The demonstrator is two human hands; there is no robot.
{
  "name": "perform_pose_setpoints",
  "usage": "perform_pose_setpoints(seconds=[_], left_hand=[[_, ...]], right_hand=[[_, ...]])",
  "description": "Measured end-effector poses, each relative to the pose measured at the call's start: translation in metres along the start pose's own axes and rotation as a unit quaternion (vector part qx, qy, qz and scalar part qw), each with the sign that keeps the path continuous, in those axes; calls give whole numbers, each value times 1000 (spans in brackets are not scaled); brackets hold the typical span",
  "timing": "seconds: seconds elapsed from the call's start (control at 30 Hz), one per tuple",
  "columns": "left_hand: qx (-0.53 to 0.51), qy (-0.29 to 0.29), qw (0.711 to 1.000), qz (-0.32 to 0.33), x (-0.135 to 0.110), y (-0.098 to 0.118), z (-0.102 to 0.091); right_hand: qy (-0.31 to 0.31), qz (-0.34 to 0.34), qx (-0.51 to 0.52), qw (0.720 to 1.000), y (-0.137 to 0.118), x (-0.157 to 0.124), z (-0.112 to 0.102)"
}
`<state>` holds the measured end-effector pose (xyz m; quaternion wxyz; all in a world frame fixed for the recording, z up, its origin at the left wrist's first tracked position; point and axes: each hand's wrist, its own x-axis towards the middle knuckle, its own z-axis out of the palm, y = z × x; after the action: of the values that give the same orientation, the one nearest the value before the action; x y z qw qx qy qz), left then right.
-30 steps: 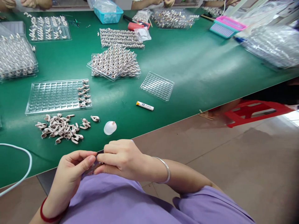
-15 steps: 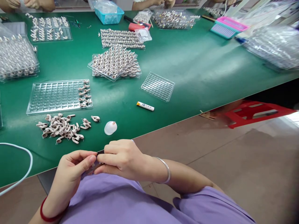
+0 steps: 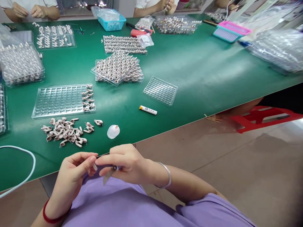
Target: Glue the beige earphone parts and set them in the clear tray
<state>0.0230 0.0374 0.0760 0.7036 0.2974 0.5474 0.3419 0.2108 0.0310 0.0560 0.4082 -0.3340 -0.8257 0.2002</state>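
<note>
Bench (image 3: 203, 85): green, glossy.
Left hand (image 3: 72, 171): thumb and fingers pinching a small pale piece (image 3: 95, 167).
Right hand (image 3: 130, 162): index finger outstretched leftward, gripping a blurred grey tool (image 3: 108, 177).

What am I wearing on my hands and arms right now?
Your left hand and right hand are both gloveless. A dark red band circles the left wrist; a slim silver bangle is on the right. A loose purple sleeve covers the right upper arm; no left sleeve shows.

Wearer's two hands (image 3: 129, 164), one yellow-ended tube (image 3: 148, 110), one red stool (image 3: 265, 121)
</note>
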Motion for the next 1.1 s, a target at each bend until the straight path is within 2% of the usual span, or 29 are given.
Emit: perform_pose_setpoints(seconds=[0.1, 0.17, 0.3, 0.43, 0.5, 0.6, 0.7, 0.77, 1.1], left_hand=[[-16, 12, 1000, 17, 1, 4, -1], [-21, 20, 999, 30, 1, 6, -2], [-21, 26, 999, 30, 0, 8, -3], [-24, 21, 999, 34, -1, 9, -3], [-24, 20, 999, 39, -1, 9, -3], [-28, 17, 999, 32, 0, 9, -4], [-37, 18, 999, 23, 0, 10, -4], [-39, 17, 999, 18, 0, 11, -4], [-23, 4, 1000, -17, 1, 5, -2]], right_hand=[[-36, -51, 4, 998, -1, -3, 9], [-35, -63, 7, 997, -1, -3, 13], [2, -39, 9, 999, -3, 2, 14], [26, -65, -3, 998, -6, 6, 13], [36, -53, -4, 998, -6, 6, 11], [32, -10, 0, 999, -7, 9, 5], [0, 9, -20, 1000, -8, 12, -3], [-7, 6, -38, 999, -7, 14, -5], [39, -18, -63, 997, -1, 14, 0]])
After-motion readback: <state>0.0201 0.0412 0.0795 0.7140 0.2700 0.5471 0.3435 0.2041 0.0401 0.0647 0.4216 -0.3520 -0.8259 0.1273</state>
